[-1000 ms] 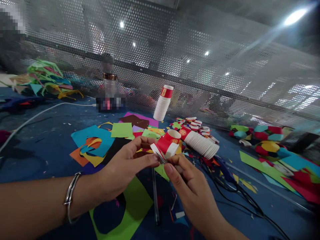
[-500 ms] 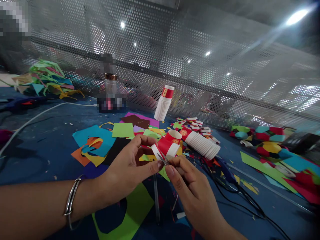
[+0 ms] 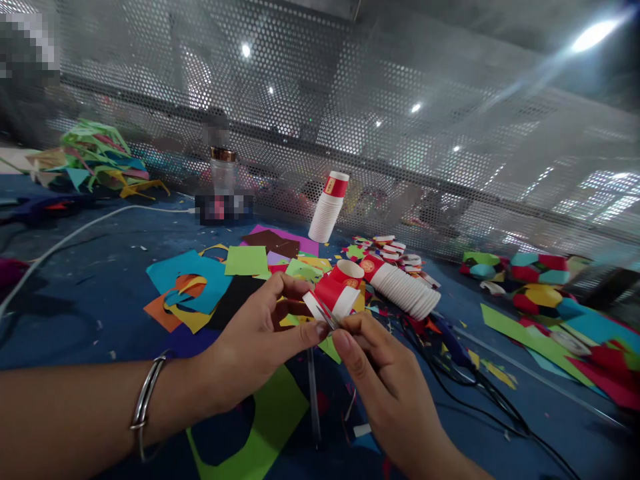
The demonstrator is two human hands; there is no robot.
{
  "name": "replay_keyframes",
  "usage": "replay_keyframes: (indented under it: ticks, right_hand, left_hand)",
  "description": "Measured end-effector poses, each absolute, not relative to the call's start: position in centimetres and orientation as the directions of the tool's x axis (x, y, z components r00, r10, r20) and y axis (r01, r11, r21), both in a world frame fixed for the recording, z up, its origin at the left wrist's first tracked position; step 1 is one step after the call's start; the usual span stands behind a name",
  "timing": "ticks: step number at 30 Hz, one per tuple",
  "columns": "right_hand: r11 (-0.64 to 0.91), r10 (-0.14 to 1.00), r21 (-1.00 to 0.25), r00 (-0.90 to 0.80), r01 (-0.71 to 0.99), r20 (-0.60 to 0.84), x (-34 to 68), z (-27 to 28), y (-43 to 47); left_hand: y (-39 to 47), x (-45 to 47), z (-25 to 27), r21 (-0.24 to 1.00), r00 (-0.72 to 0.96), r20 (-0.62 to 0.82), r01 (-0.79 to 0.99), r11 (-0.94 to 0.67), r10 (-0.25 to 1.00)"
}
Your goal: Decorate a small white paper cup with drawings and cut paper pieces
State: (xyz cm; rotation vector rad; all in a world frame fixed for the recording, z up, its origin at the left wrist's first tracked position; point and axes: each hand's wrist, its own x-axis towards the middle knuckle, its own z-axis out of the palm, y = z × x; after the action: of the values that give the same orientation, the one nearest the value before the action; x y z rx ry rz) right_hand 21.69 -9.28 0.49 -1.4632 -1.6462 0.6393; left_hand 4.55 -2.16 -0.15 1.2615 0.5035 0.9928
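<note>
My left hand (image 3: 270, 337) pinches the edge of a red and white piece of a paper cup (image 3: 330, 293) between thumb and fingers. In my right hand (image 3: 380, 373) is a small pair of scissors (image 3: 329, 319), its pointed metal blades against the white band of the cup piece. The handles are hidden by my fingers. Just behind the piece shows the rim of a red paper cup (image 3: 350, 270); whether the two are joined I cannot tell. A nested row of paper cups (image 3: 405, 287) lies on its side to the right.
A stack of paper cups (image 3: 329, 207) stands at the back by the perforated metal screen (image 3: 300, 147). Coloured paper (image 3: 190, 280) and scraps cover the blue table (image 3: 90, 267). A clear stick (image 3: 313, 400) lies below my hands, black cable (image 3: 480, 400) at right.
The scissor blades have shifted slightly at the white band of the cup piece. Both hands keep nearly the same place and hold.
</note>
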Motion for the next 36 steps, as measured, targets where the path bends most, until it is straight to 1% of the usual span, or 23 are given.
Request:
replay_keyframes:
  ticks: [4, 16, 21, 27, 36]
  right_hand:
    - [0.201, 0.968, -0.803, 0.012, 0.561, 0.251, 21.67, 0.67, -9.30]
    - [0.214, 0.962, -0.776, 0.010, 0.593, 0.272, 21.54, 0.96, -9.42]
    - [0.241, 0.950, -0.769, 0.020, 0.592, 0.313, 21.23, 0.96, -9.82]
    - [0.191, 0.962, -0.810, 0.059, 0.555, 0.267, 21.07, 0.99, -9.96]
    - [0.227, 0.957, -0.749, -0.001, 0.622, 0.290, 21.47, 0.64, -9.42]
  left_hand:
    - [-2.13, 4.61, -0.32, 0.945, 0.524, 0.173, -0.327, 0.010, 0.834]
    - [-2.37, 4.50, -0.08, 0.946, 0.534, 0.171, -0.323, 0.014, 0.828]
    - [-2.22, 4.64, 0.09, 0.943, 0.521, 0.201, -0.333, -0.019, 0.829]
    - [-1.86, 4.61, 0.09, 0.945, 0.492, 0.227, -0.321, -0.067, 0.840]
    - [-2.01, 4.72, -0.53, 0.930, 0.461, 0.312, -0.328, -0.167, 0.831]
